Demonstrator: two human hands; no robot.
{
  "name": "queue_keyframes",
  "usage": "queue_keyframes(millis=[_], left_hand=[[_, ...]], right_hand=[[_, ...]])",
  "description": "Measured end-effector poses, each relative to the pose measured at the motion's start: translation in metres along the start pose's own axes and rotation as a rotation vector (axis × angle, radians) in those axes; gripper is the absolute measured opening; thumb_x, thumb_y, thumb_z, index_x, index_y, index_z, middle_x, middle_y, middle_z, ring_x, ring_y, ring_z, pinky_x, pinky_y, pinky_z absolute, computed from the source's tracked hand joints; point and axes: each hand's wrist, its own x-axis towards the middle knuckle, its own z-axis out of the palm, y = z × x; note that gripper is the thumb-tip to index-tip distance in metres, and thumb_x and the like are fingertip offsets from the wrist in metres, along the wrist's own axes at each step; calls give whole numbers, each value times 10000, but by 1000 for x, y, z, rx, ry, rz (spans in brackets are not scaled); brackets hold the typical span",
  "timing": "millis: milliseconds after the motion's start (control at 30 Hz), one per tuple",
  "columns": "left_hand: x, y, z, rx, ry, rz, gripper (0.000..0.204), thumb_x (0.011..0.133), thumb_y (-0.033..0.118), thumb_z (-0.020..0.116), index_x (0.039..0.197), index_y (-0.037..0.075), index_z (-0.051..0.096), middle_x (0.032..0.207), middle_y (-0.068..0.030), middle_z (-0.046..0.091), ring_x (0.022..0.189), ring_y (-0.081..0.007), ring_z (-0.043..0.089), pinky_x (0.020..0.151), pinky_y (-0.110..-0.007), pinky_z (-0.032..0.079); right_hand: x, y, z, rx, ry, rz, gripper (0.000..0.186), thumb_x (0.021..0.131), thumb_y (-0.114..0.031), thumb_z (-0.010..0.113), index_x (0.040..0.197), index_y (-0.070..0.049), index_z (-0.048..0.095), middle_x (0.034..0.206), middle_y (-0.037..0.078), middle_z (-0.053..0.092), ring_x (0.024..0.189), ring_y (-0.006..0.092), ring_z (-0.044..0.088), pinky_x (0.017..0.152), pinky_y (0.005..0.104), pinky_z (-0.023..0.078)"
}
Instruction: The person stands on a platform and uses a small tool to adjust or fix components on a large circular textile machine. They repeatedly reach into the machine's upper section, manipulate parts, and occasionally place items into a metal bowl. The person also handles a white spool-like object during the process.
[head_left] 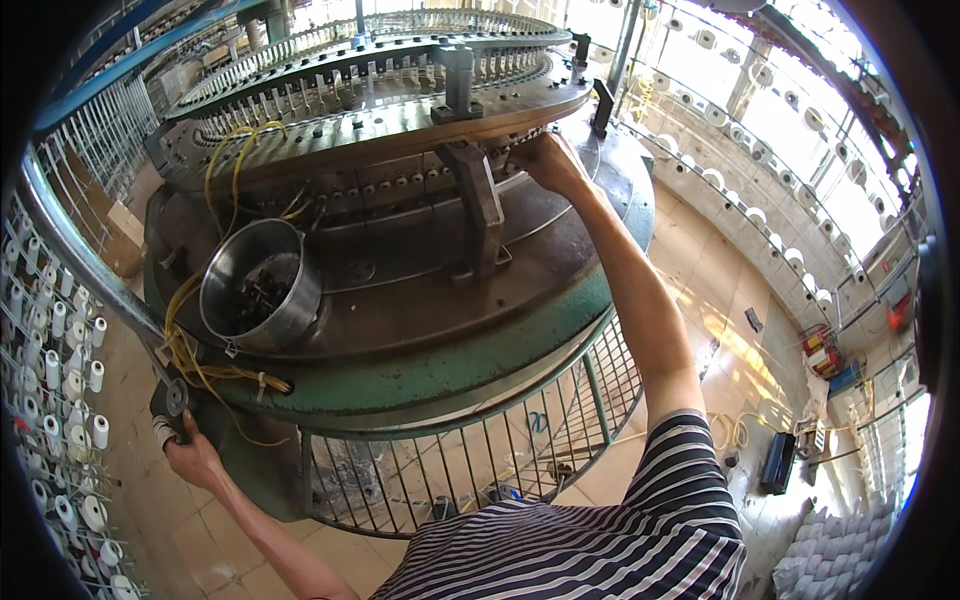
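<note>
A circular knitting machine (pixel 440 377) dominates, its raised ring (pixel 365 130) above a dark deck (pixel 420 312). A metal pot (pixel 303 298) of small dark pieces (pixel 262 292) stands on the deck's left. The left hand (pixel 197 462) has fingers bent just below a grey disc (pixel 177 397); their grip cannot be told. The right hand (pixel 548 165) curls its fingers beneath the ring's right side, beside small fittings (pixel 402 182); their tips and any hold are hidden.

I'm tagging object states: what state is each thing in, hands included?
Left hand: at the round-ended lever, grip unclear
Right hand: extended beneath the upper ring, partly hidden
Metal pot: uncovered, holding small dark parts
Yellow cables: partly bundled, some strands loose
Left-side yarn cones: racked
</note>
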Motion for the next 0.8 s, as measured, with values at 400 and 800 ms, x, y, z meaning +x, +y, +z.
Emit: queue_keyframes(millis=[400,800], left_hand=[[0,2,-3,-38,-20,9,526,912,312,758,1314,-5,637,1256,-196,692,1161,-363,661,936,-410,518],[1,2,-3,-69,11,18,509,914,308,751,1315,14,643,1248,-184,698,1147,-356,670,923,-410,522]], right_hand=[[16,12,-7,42,-113,-250,99,848,-163,737,915,-131,802,861,126,743,795,313,709,762,423,563],[6,-13,4,-129,-19,-68,172,832,-221,688,855,-72,772,832,184,722,793,342,718,750,454,562]])
